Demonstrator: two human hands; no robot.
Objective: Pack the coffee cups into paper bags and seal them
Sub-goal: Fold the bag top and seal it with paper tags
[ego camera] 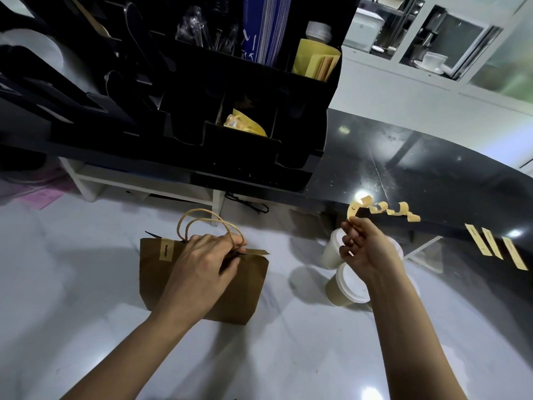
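A brown paper bag (245,287) with twine handles stands on the white counter (86,298). One tan sticker (165,253) sits on its top left edge. My left hand (202,264) grips the bag's folded top beside the handles. My right hand (364,246) pinches the end of a curled tan sticker (355,207) that hangs at the edge of the black ledge (432,180). Two coffee cups with white lids stand under my right hand, one kraft-sleeved (344,290) and one pale (331,251).
More curled sticker strips (398,210) and three flat ones (496,246) hang along the ledge's edge. A black organiser (230,90) with yellow napkins, cutlery and papers stands behind the bag. White cabinets lie at the far right.
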